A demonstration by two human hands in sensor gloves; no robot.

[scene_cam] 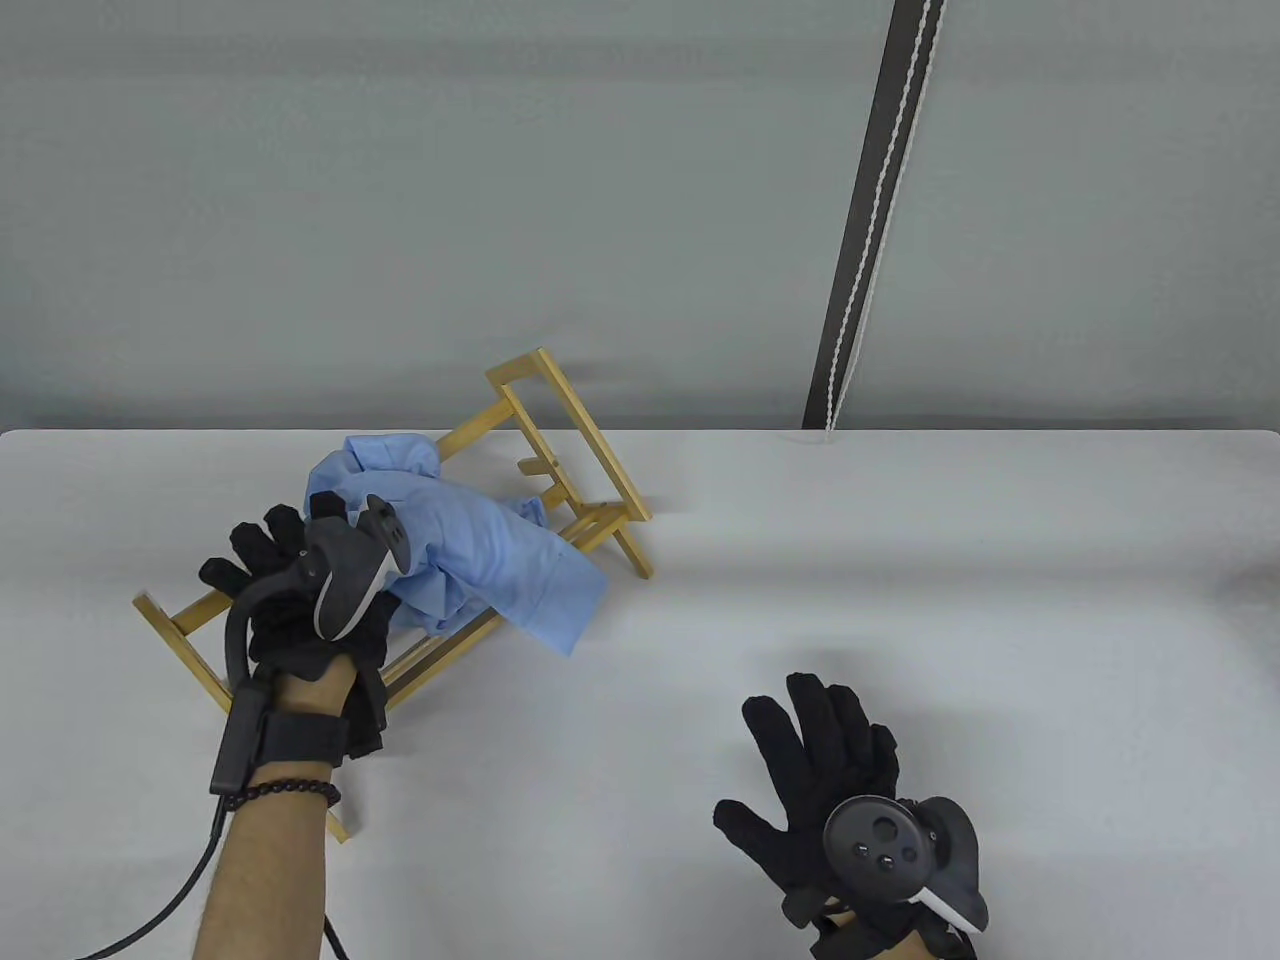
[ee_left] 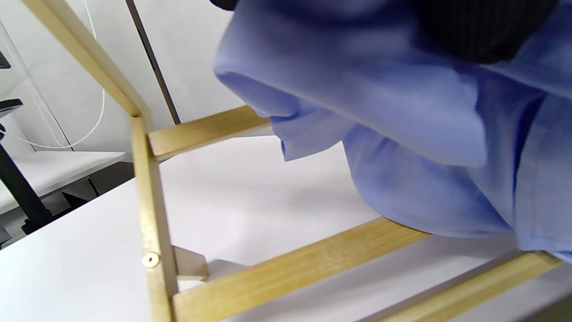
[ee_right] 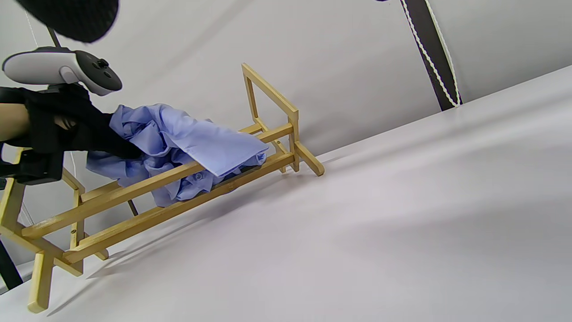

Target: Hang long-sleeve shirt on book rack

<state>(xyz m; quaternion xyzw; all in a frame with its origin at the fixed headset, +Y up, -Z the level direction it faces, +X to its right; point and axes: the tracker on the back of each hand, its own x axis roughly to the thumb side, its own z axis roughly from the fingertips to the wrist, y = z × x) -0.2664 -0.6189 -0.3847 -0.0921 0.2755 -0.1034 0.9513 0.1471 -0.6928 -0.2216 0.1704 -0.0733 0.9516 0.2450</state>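
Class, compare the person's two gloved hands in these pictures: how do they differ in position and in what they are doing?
The left hand is over the wooden book rack, touching the bunched light blue long-sleeve shirt; the right hand is apart from both, over bare white table. The left hand's fingers reach into cloth; the right hand's fingers are spread, holding nothing. Both wear black gloves with trackers.

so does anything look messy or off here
The shirt lies bunched in a crumpled heap across the rack rails instead of hanging flat, one flap spilling over the front rail; the left hand touches it.
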